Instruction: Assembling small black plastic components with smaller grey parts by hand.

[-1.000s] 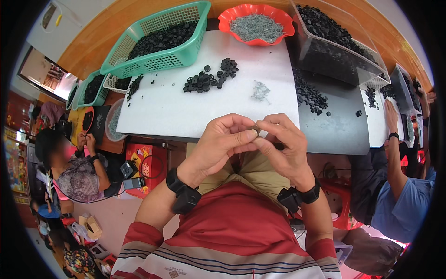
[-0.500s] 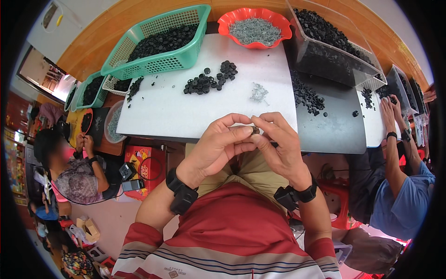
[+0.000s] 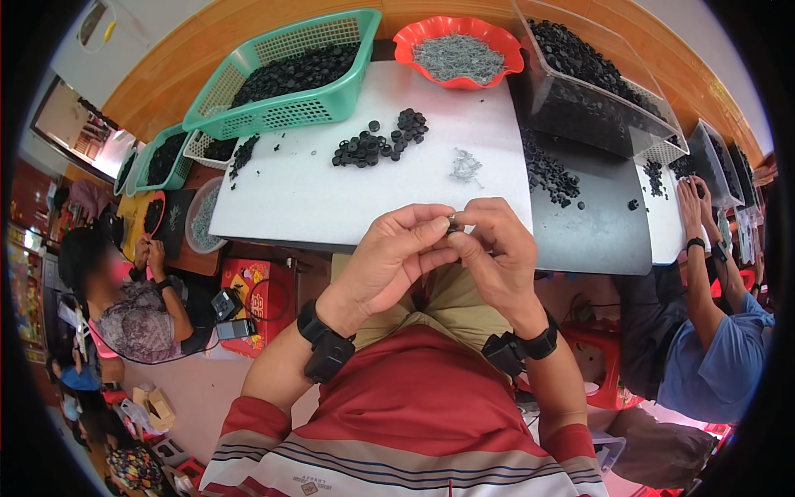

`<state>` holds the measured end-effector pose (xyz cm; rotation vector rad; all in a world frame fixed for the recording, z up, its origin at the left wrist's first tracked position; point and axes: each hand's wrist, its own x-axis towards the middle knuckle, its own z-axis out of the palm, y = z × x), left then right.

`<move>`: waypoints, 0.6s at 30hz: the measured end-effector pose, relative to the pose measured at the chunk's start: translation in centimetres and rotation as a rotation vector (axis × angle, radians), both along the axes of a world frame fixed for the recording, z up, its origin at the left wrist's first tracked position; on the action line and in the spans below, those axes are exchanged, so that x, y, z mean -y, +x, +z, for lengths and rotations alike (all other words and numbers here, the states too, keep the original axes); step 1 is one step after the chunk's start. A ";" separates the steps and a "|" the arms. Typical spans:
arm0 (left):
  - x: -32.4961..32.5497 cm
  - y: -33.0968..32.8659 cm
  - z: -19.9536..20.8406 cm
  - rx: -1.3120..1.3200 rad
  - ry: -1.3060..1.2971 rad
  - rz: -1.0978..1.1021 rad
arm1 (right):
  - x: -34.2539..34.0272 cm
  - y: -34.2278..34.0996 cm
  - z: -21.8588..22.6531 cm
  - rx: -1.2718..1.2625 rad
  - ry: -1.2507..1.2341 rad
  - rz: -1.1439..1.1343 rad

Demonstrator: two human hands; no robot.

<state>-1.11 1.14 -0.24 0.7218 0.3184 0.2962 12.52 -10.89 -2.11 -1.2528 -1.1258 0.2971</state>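
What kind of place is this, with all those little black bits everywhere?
Probably a small workshop for hand assembly. A green basket and a clear bin are heaped with small black parts, a red bowl holds tiny metal pieces, and other people sit working at neighbouring tables.

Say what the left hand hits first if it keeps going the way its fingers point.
The left hand points right and slightly up at the small dark part pinched between both hands. It would meet that part first, then the right hand. Depth looks about level, though one view can't confirm.
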 end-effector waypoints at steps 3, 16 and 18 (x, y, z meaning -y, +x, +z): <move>0.0 0.1 0.0 0.012 -0.002 0.007 | -0.2 -0.1 -0.6 -0.015 0.039 -0.018; 0.4 0.1 -0.3 0.039 0.001 0.031 | -0.3 -0.6 -0.9 -0.023 0.057 -0.085; 0.6 0.1 -0.3 0.046 -0.026 0.045 | -0.4 -0.6 -1.0 -0.016 0.081 -0.085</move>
